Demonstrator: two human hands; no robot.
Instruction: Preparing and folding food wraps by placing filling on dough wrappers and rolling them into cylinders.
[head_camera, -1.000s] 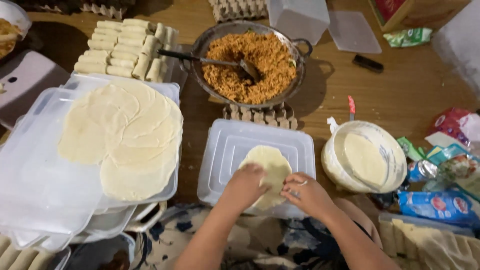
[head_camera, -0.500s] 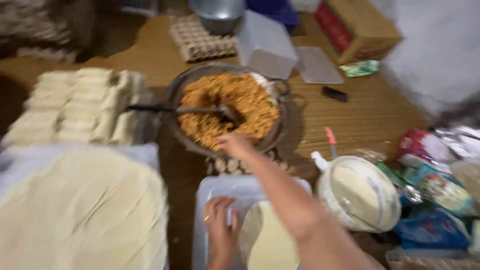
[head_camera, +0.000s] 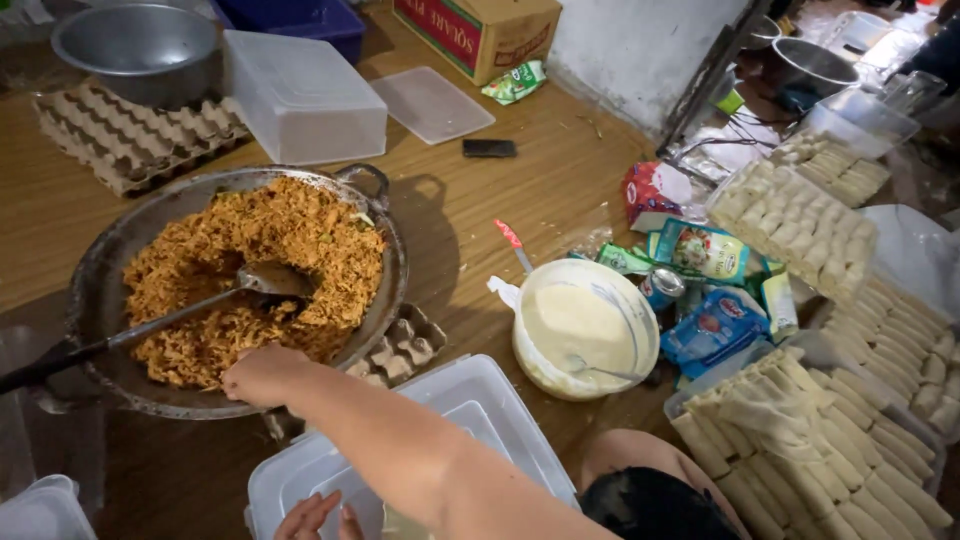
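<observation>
Dull metal pan (head_camera: 390, 250), smooth translucent plastic lid (head_camera: 480, 410).

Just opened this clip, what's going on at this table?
A person is reaching the right hand across into the wide dark metal pan of orange shredded filling, fingers at the filling's near edge. A long metal spoon rests in the pan. The left hand lies open on the clear plastic lid at the bottom. A white bowl of pale batter sits to the right, with trays of pale rolled wrappers beyond.
</observation>
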